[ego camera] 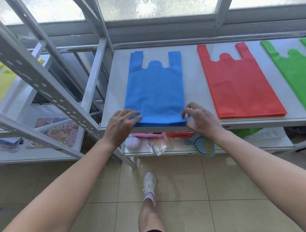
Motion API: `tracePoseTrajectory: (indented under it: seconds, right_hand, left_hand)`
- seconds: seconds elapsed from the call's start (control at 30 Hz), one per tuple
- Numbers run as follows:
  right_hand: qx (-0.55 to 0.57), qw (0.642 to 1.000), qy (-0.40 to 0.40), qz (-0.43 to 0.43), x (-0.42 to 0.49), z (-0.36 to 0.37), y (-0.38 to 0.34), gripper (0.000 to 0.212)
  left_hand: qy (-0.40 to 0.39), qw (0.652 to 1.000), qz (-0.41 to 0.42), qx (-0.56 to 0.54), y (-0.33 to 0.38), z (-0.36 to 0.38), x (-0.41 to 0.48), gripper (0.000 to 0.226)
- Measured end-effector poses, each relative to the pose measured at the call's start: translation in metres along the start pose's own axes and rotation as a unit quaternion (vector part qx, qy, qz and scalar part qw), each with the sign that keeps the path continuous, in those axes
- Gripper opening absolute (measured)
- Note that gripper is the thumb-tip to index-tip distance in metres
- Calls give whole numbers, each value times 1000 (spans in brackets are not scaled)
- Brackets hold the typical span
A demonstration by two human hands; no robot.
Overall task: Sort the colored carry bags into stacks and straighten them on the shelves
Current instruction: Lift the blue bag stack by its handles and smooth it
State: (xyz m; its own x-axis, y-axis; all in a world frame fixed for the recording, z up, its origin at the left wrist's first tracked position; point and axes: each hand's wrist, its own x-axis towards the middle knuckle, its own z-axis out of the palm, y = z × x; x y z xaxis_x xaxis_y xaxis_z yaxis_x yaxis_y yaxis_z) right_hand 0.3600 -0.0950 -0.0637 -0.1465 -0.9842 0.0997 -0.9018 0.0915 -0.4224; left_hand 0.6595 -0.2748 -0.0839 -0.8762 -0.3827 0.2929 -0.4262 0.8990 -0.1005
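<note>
A stack of blue carry bags [154,91] lies flat on the white shelf [195,89], handles pointing to the window. My left hand [121,124] holds its near left corner, fingers on top and thumb at the front edge. My right hand [199,117] pinches the near right corner with curled fingers. To the right lie a red stack [238,84] and a green stack [297,74], the green one cut off by the frame edge. Yellow bags [0,84] lie on the neighbouring shelf at far left.
Slanted grey metal shelf posts [42,85] stand at the left. The lower shelf holds a pink basket [147,135], an orange bag [179,135], a dustpan [205,146] and a wrapped packet [158,147]. A cartoon mat [56,130] lies on the left lower shelf. My foot [149,184] is on the tiled floor.
</note>
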Motion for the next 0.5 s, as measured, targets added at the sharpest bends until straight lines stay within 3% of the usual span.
tracePoseTrajectory:
  seconds: [0.37, 0.5]
  right_hand:
    - [59, 994, 46, 86, 3, 2, -3, 3]
    - [83, 989, 51, 113, 2, 5, -4, 11]
  left_hand:
    - [-27, 1000, -11, 6, 4, 4, -3, 34]
    - [-20, 1000, -18, -12, 6, 1, 2, 25]
